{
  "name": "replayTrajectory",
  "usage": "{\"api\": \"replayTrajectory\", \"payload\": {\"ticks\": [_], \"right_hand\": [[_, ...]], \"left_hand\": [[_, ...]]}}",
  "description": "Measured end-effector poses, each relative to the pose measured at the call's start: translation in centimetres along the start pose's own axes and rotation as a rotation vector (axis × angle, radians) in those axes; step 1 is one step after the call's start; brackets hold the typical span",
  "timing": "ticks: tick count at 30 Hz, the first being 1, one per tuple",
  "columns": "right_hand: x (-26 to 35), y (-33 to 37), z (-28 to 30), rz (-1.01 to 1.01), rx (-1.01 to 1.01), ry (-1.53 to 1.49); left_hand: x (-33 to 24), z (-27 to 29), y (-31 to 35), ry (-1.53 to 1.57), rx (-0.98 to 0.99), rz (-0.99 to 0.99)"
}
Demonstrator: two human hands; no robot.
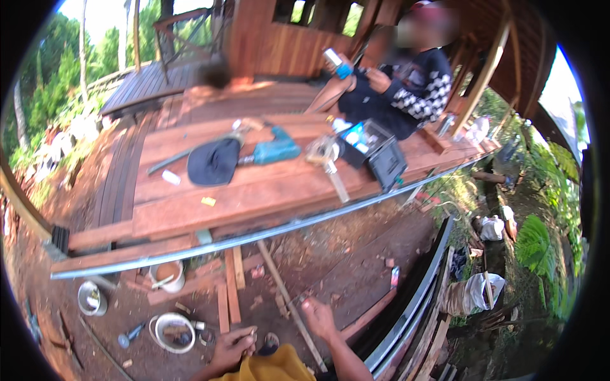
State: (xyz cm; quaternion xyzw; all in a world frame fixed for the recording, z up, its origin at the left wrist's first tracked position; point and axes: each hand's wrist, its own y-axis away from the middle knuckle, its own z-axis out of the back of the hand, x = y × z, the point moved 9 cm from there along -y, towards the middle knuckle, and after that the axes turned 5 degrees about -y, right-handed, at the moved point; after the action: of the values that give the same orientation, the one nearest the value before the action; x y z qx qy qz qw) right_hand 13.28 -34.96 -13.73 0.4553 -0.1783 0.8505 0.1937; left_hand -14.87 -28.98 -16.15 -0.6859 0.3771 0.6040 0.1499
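Observation:
Low in front of my body, my left hand (234,349) is closed, thumb and fingers pressed together. Something small may sit at its fingertips, too small to name. My right hand (319,319) is raised a little farther right and also closed. What its fingertips hold, if anything, I cannot make out. A long thin wooden strip (286,295) slants across the dirt beyond and between the hands. To the left of my left hand stands a white bucket (156,325) with dark things in it.
A wooden deck (171,206) with a metal edge (254,241) crosses ahead. On it lie a dark cap (215,162), a teal power drill (276,151) and an open black toolbox (386,166). A person (416,89) sits there holding a blue-and-white package (338,65). Metal channels (416,301) lie right.

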Motion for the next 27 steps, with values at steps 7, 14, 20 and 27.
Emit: {"api": "replayTrajectory", "payload": {"ticks": [7, 14, 20, 27], "right_hand": [[0.6, 1.2, -3.0, -0.158, 0.166, -0.064], [1.4, 4.5, -4.2, -0.151, 0.229, -0.144], [0.3, 5.2, -4.8, -0.039, 0.078, -0.148], [0.0, 5.4, -7.5, 0.034, 0.153, -0.120]], "left_hand": [[2.3, 0.2, -3.4, 0.031, 0.057, 0.071], [1.0, -0.1, -4.0, 0.037, 0.068, 0.036], [0.0, -0.8, -4.7, -0.015, 0.110, -0.016], [0.9, -0.7, -3.8, 0.214, 0.090, 0.131]]}}
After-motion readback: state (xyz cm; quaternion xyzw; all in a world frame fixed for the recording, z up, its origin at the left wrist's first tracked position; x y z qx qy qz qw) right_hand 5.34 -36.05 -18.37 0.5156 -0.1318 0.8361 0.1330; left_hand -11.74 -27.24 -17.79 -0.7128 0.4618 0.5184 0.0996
